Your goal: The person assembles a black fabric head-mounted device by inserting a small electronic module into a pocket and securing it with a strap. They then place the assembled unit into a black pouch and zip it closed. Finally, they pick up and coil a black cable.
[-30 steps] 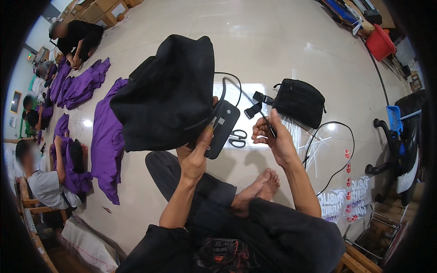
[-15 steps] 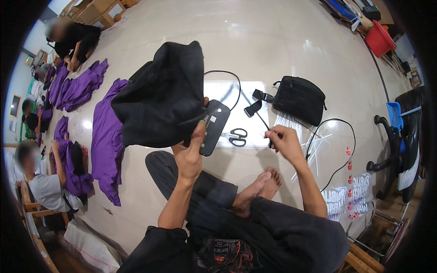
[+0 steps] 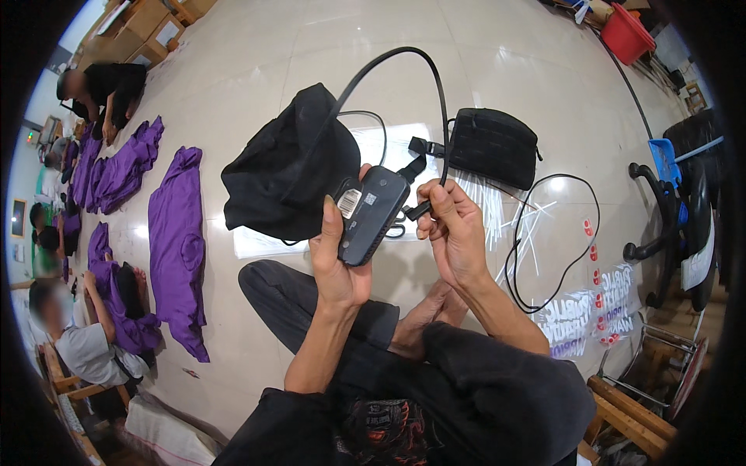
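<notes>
My left hand (image 3: pixel 339 272) grips a flat black device (image 3: pixel 381 203) with rounded corners and a small printed label, its thumb along the near edge. A black cloth cap (image 3: pixel 284 175) hangs behind that hand, next to the device. Close to the device's right side, my right hand (image 3: pixel 457 233) pinches the black plug (image 3: pixel 420 210) of a cable. The thick black cable (image 3: pixel 406 50) arches up from there and back over the cap. Whether the plug touches the device, I cannot tell. Scissors (image 3: pixel 398 231) show only partly behind the device.
A black pouch (image 3: pixel 495 147) with a strap buckle lies beyond my right hand, by white plastic strips (image 3: pixel 536 217) and a looped black cable (image 3: pixel 594 208). White sheeting (image 3: pixel 256 247) is under the cap. Purple garments (image 3: pixel 177 233) and several people are on the left; a chair stands right.
My right hand has brought the plug left, close to the device, and the cable now arches high. The cap and device have shifted, with the device's face turned more toward me.
</notes>
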Available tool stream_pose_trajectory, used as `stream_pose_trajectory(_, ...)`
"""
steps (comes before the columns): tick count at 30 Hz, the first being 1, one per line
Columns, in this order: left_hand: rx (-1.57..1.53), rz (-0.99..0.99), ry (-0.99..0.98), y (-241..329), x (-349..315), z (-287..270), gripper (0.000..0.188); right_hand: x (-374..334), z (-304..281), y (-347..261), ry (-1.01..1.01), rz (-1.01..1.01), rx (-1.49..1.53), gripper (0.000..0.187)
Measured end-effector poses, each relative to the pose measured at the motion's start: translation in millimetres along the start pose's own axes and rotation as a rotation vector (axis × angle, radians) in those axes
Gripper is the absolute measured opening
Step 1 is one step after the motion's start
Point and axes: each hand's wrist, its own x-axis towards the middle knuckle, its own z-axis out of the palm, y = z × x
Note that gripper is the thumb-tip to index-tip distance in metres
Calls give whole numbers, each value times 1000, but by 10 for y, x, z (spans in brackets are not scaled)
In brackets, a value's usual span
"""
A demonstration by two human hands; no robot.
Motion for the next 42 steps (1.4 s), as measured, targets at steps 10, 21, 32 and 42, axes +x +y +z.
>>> stream_pose_trajectory(10, -56, -30, 1, 13, -67, 89, 53, -69, 87, -95, -90, -108, -3, 25)
stream_pose_trajectory(21, -54, -147, 135, 79, -145, 90, 37, -71, 139, -169, -147, -195, -211, 27)
stream_pose_trajectory(32, -58, -142, 223, -18, -207, 138, 46, -105, 286, -60, 19, -268, -273, 32)
stream_pose_trajectory(42, -143, -186, 230, -11, -200, 52, 42, -142, 53, 9, -252, 21, -259, 73)
